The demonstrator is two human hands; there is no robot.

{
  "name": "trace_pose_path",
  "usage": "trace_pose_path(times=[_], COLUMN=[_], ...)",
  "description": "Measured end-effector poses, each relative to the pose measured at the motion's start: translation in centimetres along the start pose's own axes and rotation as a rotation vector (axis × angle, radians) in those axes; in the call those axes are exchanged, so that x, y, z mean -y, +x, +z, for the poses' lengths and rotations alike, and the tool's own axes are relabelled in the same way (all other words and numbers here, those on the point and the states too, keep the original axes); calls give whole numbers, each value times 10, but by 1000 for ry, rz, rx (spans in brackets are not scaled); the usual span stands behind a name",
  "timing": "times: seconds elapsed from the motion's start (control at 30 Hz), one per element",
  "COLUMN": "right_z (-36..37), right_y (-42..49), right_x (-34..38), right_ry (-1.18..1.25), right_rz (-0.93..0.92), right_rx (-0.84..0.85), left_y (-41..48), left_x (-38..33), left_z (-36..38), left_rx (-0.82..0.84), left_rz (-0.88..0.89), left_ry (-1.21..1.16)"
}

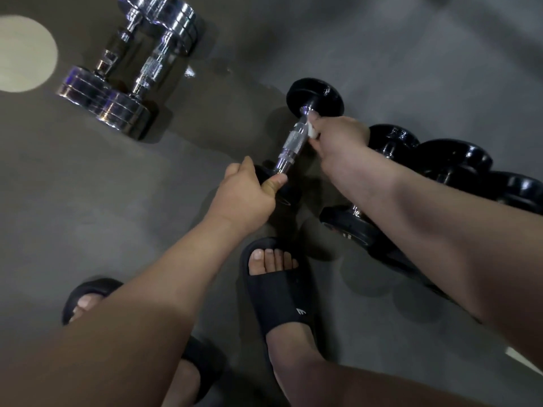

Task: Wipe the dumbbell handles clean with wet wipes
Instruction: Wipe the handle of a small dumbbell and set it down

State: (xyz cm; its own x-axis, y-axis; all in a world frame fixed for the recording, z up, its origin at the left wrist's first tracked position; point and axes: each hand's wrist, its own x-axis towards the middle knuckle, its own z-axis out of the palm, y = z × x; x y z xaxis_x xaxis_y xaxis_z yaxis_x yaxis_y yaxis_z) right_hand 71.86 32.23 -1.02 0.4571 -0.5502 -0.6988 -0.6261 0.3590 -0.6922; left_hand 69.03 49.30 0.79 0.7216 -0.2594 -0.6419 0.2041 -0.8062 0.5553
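Observation:
A black dumbbell with a knurled chrome handle point(292, 143) lies on the grey floor at the centre. My left hand point(246, 193) grips its near black plate, thumb along the plate's face. My right hand point(335, 136) pinches a white wet wipe point(311, 129) against the far end of the handle, just below the far plate point(316, 94). Most of the wipe is hidden inside my fingers.
Two chrome dumbbells point(129, 69) lie side by side at the upper left. Several black dumbbells point(440, 163) are heaped at the right, behind my right forearm. My feet in black slides point(282, 292) stand just below the dumbbell. A pale round patch point(23, 52) shows at far left.

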Motion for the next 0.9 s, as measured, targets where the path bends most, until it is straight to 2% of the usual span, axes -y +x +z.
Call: trace_pose_path(times=[0.07,0.23,0.33,0.57,0.77,0.83,0.9], right_z=[-3,4,-2,-3,-11,-8,-4], right_y=[0,-18,-28,-47,-52,-49,-41], right_x=[0,-11,-28,-46,-35,-32,-27], right_ry=[64,23,-15,-358,-567,-534,-361], right_rz=[-8,-1,-16,-62,-40,-3,96], right_rx=[10,-59,-7,21,145,150,139], left_y=[-1,2,2,3,1,1,2], left_x=[0,1,1,1,1,1,1], left_z=[1,-2,0,-1,0,-1,-2], left_rx=[-7,-17,-18,-20,-13,-6,-6], left_rz=[-1,8,9,18,19,14,9], left_ry=[-1,18,16,39,39,37,37])
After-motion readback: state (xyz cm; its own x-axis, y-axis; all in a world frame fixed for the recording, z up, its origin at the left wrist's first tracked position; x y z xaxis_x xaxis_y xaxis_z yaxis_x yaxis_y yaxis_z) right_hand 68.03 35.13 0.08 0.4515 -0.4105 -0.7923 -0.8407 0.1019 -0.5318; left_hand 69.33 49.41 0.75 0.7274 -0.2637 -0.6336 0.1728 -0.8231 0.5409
